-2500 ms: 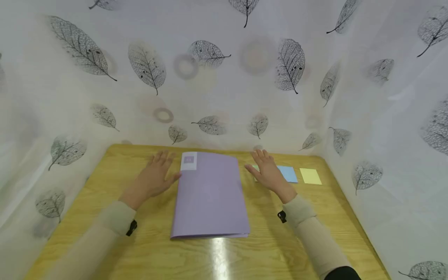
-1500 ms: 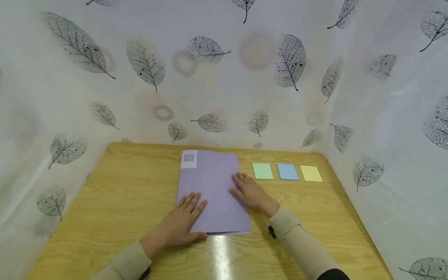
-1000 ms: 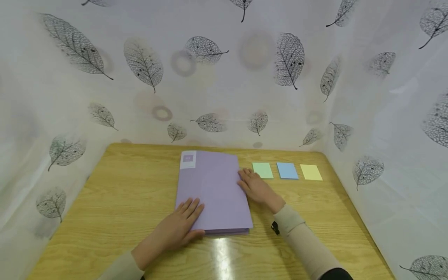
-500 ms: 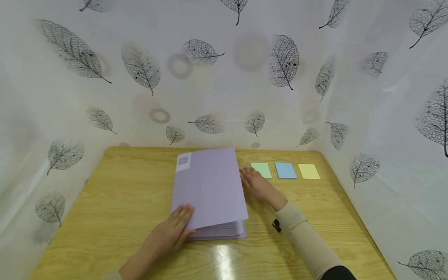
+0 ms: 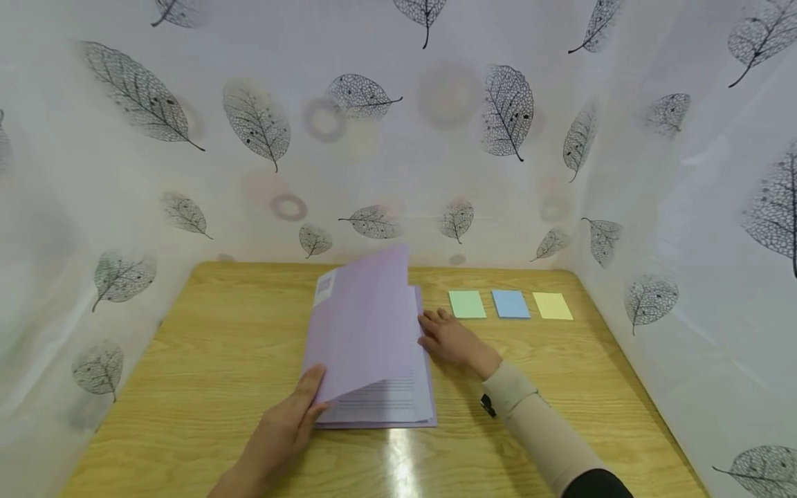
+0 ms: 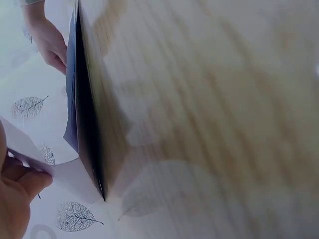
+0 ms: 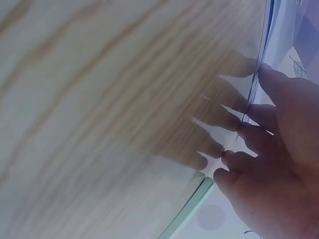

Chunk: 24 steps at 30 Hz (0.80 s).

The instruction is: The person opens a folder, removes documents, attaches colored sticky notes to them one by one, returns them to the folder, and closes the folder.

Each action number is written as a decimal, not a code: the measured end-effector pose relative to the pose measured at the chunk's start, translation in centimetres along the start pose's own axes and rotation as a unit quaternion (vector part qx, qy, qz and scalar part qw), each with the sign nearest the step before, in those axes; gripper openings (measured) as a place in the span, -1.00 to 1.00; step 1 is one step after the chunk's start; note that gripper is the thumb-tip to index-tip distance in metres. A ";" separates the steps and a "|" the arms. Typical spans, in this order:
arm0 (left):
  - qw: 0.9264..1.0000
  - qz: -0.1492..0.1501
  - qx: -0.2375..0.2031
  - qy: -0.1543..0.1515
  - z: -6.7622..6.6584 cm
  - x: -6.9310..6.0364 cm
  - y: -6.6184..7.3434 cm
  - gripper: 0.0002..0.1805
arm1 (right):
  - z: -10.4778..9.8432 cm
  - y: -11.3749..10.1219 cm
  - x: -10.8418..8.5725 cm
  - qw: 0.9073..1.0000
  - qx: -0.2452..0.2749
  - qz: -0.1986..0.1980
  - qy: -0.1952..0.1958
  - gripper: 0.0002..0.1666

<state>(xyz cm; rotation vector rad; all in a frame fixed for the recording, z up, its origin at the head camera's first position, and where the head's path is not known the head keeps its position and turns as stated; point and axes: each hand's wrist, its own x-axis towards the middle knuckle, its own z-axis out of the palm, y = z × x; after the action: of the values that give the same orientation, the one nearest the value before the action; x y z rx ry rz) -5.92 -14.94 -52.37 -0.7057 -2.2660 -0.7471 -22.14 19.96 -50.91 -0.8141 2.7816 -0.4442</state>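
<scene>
A purple folder lies on the wooden table, its front cover lifted and tilted to the left. Printed white sheets show beneath that cover. With thumb and fingers, my left hand grips the folder at its lower left; the left wrist view shows the fingers pinching the cover's edge. My right hand rests at the folder's right edge. In the right wrist view its fingertips touch the lower board's edge, with nothing pinched.
Sticky-note pads in green, blue and yellow lie in a row at the back right of the wooden table. A white leaf-print curtain encloses the back and sides.
Both hands came onto the folder from beside it. The cover rose at its right side and swung left, uncovering the sheets. My left hand went from lying flat to gripping the cover.
</scene>
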 end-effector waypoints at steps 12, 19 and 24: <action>0.984 -0.145 0.007 0.099 -1.4 -0.6 0.7 -0.54 | -0.4 -0.4 0.4 0.998 -0.062 0.018 -0.007 -0.31; 0.962 -0.215 -0.049 0.163 -1.5 -0.9 0.8 -0.58 | -0.6 -0.6 0.5 0.997 -0.069 0.020 -0.004 -0.31; 0.928 -0.304 -0.109 0.184 -1.6 -0.8 1.3 -0.70 | -0.4 -0.3 0.7 0.997 -0.074 0.020 -0.002 -0.30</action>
<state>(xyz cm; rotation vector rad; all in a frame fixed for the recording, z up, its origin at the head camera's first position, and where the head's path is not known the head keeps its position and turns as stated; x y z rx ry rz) -3.94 -15.34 -51.52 0.0783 -2.0601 -1.3147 -22.67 19.44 -50.46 -0.7871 2.8485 -0.2308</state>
